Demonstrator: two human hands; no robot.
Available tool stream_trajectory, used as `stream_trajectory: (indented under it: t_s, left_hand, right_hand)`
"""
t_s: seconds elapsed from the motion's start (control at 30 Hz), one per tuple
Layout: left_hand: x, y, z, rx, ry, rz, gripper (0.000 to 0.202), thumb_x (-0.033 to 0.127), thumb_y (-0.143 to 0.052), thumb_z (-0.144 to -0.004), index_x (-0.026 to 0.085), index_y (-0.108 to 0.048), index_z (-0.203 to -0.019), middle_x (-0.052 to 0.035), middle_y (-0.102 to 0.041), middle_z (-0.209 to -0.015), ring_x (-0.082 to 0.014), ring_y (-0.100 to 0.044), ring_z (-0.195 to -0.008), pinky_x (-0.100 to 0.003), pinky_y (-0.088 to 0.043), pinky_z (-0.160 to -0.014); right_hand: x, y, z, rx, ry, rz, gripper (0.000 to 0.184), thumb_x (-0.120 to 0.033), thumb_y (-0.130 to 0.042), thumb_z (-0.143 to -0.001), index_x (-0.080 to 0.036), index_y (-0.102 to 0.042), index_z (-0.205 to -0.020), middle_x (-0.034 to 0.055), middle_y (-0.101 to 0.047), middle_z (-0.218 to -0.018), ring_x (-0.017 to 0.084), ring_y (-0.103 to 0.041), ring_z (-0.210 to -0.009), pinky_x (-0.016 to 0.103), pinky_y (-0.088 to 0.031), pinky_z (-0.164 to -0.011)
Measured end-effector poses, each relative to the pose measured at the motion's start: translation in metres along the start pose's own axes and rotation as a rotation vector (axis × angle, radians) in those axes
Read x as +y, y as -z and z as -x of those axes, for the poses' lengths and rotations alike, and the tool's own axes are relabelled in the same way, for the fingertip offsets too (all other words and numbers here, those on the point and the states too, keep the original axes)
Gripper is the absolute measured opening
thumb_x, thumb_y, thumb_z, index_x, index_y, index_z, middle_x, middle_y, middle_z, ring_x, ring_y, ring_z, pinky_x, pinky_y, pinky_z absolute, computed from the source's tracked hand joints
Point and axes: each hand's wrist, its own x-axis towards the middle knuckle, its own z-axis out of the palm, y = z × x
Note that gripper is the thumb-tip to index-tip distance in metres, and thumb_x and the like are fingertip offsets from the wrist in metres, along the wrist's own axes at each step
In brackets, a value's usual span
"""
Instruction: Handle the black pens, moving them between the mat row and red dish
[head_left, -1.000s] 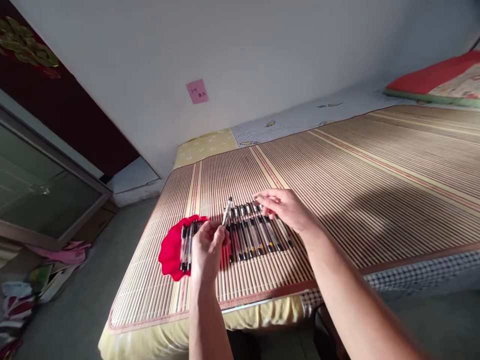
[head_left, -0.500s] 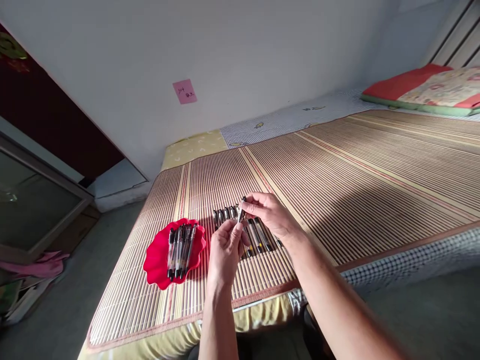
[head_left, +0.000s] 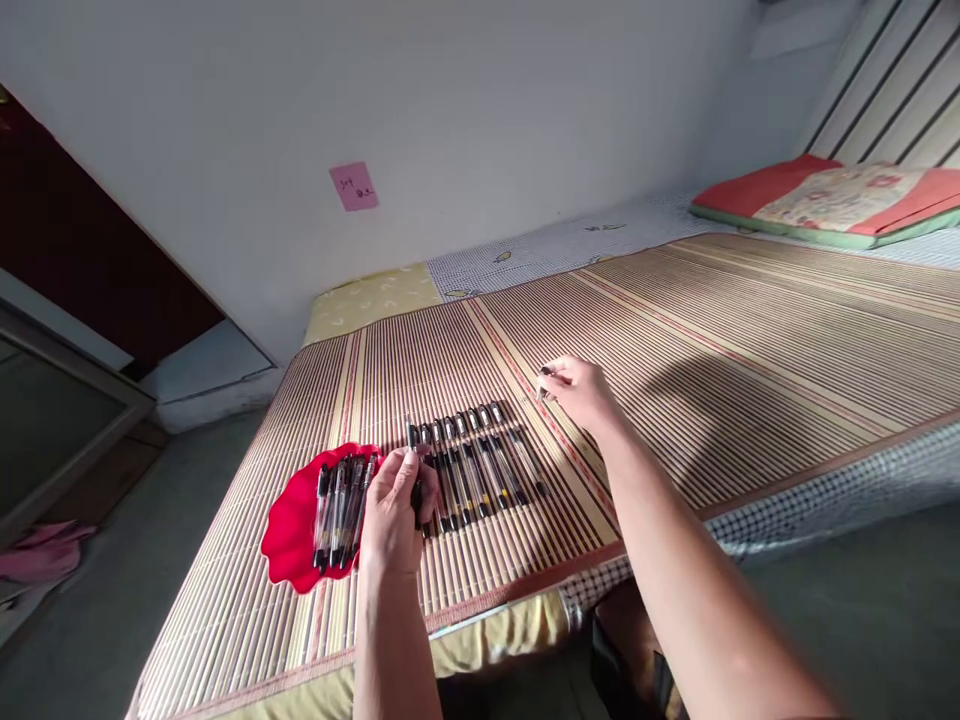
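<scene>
My left hand [head_left: 397, 490] is closed around an uncapped pen [head_left: 411, 437], its tip pointing up and away from me. Fingers pinched, my right hand [head_left: 583, 392] holds a black-topped clear pen cap [head_left: 542, 384] over the mat, to the right of the rows. Between the hands lie several pen caps [head_left: 461, 424] in a row, with a row of uncapped pens [head_left: 495, 470] just below them. At the left, a red scalloped dish [head_left: 289, 530] carries several capped pens [head_left: 341, 510]; my left hand is close to its right edge.
A bamboo mat [head_left: 637, 330] covers the bed, whose front edge runs below my hands. Folded red and floral bedding [head_left: 832, 200] lies at the far right. A pink note [head_left: 354, 187] is stuck to the wall behind.
My hands have come apart, the cap now off the pen. My right hand has moved right with the cap, my left hand left with the pen. The view has shifted slightly.
</scene>
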Motion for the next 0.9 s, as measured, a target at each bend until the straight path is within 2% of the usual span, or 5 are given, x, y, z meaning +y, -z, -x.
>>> stream_trajectory:
  t_s: [0.13,0.4,0.63,0.77,0.9]
  left_hand:
    - [0.000,0.001,-0.001,0.005,-0.021,-0.015,0.039,0.050,-0.080,-0.081,0.016,-0.067,-0.095,0.0051,-0.055,-0.058,-0.0037,-0.037,-0.041,-0.016,-0.025,-0.040]
    - [-0.008,0.002,-0.002,-0.060,0.002,-0.051,0.041,0.053,-0.077,-0.085,0.015,-0.068,-0.098,0.0048,-0.058,-0.060,-0.0035,-0.038,-0.041,-0.016,-0.026,-0.041]
    - [-0.006,-0.001,-0.003,-0.051,0.014,-0.050,0.045,0.054,-0.080,-0.081,0.014,-0.069,-0.099,0.0048,-0.059,-0.061,-0.0026,-0.036,-0.039,-0.016,-0.025,-0.040]
    - [-0.009,0.001,-0.004,-0.067,0.013,-0.055,0.042,0.053,-0.078,-0.084,0.014,-0.069,-0.100,0.0045,-0.059,-0.062,-0.0025,-0.037,-0.040,-0.016,-0.025,-0.041]
    - [-0.011,0.002,-0.004,-0.068,0.002,-0.072,0.040,0.053,-0.076,-0.086,0.015,-0.069,-0.097,0.0040,-0.059,-0.062,-0.0025,-0.036,-0.041,-0.015,-0.025,-0.041]
  right_hand:
    - [0.011,-0.022,-0.022,-0.137,-0.034,0.332,0.010,-0.017,-0.066,-0.094,-0.014,-0.074,-0.099,0.0068,-0.079,-0.090,0.011,-0.067,-0.064,0.019,-0.046,-0.055]
    - [0.022,-0.065,-0.050,-0.233,-0.063,0.523,0.006,-0.019,-0.077,-0.085,-0.013,-0.079,-0.087,0.0060,-0.077,-0.080,0.015,-0.068,-0.067,0.022,-0.044,-0.058]
    - [0.027,-0.067,-0.051,-0.248,-0.076,0.619,0.020,-0.018,-0.077,-0.086,-0.012,-0.079,-0.106,0.0111,-0.079,-0.103,0.018,-0.072,-0.085,0.023,-0.048,-0.067]
    - [0.023,-0.067,-0.047,-0.274,-0.095,0.641,0.027,-0.020,-0.077,-0.087,-0.014,-0.079,-0.113,0.0107,-0.080,-0.106,0.018,-0.072,-0.083,0.024,-0.050,-0.067]
    - [0.019,-0.068,-0.044,-0.309,-0.127,0.639,0.027,-0.018,-0.068,-0.093,-0.015,-0.077,-0.118,0.0098,-0.080,-0.106,0.016,-0.071,-0.074,0.023,-0.050,-0.061]
